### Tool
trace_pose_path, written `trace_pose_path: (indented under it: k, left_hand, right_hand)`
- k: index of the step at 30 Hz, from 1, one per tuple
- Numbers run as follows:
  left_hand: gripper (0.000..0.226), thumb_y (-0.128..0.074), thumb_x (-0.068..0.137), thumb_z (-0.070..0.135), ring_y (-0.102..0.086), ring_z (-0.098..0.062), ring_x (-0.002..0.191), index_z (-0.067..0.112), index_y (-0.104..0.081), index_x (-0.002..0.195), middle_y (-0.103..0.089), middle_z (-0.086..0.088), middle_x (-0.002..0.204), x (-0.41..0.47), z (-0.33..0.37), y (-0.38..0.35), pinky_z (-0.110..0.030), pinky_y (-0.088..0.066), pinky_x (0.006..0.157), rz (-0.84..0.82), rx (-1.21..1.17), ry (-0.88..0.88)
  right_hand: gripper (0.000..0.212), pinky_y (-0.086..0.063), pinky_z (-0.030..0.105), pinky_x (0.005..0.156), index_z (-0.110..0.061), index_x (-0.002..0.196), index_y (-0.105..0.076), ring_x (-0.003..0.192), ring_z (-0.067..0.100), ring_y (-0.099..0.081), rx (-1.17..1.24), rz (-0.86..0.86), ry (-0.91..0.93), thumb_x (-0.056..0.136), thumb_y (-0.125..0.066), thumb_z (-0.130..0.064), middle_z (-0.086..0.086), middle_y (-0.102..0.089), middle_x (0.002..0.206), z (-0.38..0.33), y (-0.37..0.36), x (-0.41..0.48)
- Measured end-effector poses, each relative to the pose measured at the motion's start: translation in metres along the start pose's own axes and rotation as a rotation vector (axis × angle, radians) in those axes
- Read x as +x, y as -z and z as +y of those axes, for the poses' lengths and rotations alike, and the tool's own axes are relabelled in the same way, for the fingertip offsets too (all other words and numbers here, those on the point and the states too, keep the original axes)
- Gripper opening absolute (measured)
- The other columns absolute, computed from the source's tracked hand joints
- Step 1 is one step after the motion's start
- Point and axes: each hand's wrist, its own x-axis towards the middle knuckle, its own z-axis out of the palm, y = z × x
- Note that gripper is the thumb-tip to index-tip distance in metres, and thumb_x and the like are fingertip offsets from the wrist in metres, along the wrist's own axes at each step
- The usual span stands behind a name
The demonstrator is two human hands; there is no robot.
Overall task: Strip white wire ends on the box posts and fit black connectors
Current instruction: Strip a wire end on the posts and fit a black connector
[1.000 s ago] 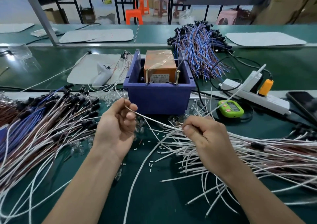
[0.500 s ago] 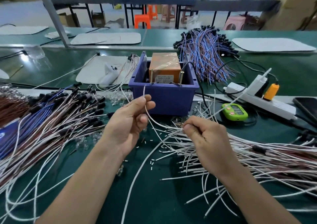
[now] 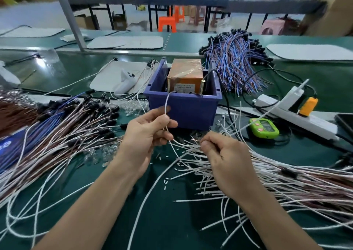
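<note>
My left hand (image 3: 147, 133) pinches a white wire (image 3: 166, 104) between thumb and fingers; the wire's free end points up to the left brass post (image 3: 168, 85) of the blue box (image 3: 183, 106). The right brass post (image 3: 202, 87) stands at the box's other front corner. An orange block (image 3: 186, 71) sits inside the box. My right hand (image 3: 223, 158) pinches wire ends at the tip of a bundle of white wires (image 3: 257, 175) fanned over the green mat. Wires fitted with black connectors (image 3: 103, 114) lie heaped at the left.
A pile of blue and brown wires (image 3: 235, 66) lies behind the box. At the right are a green counter (image 3: 264, 127), a white power strip (image 3: 298, 114) with an orange plug (image 3: 308, 106), and a dark phone (image 3: 343, 119). White insulation bits (image 3: 165, 182) dot the mat.
My left hand has lifted the white wire toward the box, so its end now reaches up to the left post. My right hand has stayed on the bundle ends.
</note>
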Motion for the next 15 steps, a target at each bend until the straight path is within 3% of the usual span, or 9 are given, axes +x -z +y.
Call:
trace_pose_path:
  k: [4, 8, 11, 15]
  left_hand:
    - [0.005, -0.071, 0.093, 0.016, -0.058, -0.009, 0.046, 0.014, -0.075, 0.090, -0.078, -0.008, 0.083, 0.0002, -0.0076, -0.0053, -0.018, -0.044, 0.045, 0.127, 0.010, -0.042]
    - [0.025, -0.071, 0.093, 0.013, -0.051, -0.013, 0.041, 0.022, -0.079, 0.071, -0.072, -0.008, 0.070, -0.0028, -0.0077, -0.0077, -0.019, -0.039, 0.042, 0.135, 0.050, -0.149]
    - [0.029, -0.068, 0.093, 0.007, -0.049, -0.013, 0.040, 0.022, -0.079, 0.071, -0.069, -0.010, 0.067, -0.0002, -0.0052, -0.0086, -0.020, -0.036, 0.040, 0.120, 0.026, -0.176]
    - [0.028, -0.064, 0.089, -0.004, -0.055, -0.015, 0.044, 0.013, -0.081, 0.075, -0.071, -0.016, 0.070, 0.0046, -0.0076, -0.0061, -0.021, -0.039, 0.042, 0.129, -0.001, -0.152]
  right_hand:
    - [0.020, -0.037, 0.017, 0.055, -0.026, 0.077, -0.060, 0.062, 0.010, -0.054, -0.007, 0.037, 0.031, 0.097, -0.057, -0.025, -0.010, -0.060, 0.068, 0.0004, -0.0004, 0.0018]
    - [0.022, -0.034, 0.016, 0.055, -0.028, 0.079, -0.061, 0.060, 0.007, -0.053, -0.016, 0.030, 0.014, 0.100, -0.060, -0.021, -0.016, -0.058, 0.063, 0.0018, -0.0002, -0.0001]
    - [0.018, -0.034, 0.029, 0.061, -0.032, 0.084, -0.060, 0.067, 0.007, -0.051, -0.053, 0.007, -0.008, 0.101, -0.058, -0.028, -0.019, -0.059, 0.067, 0.0015, -0.0018, -0.0009]
    - [0.019, -0.034, 0.031, 0.061, -0.031, 0.082, -0.060, 0.068, 0.009, -0.050, -0.044, -0.003, -0.024, 0.101, -0.059, -0.027, -0.016, -0.059, 0.068, 0.0010, -0.0015, -0.0004]
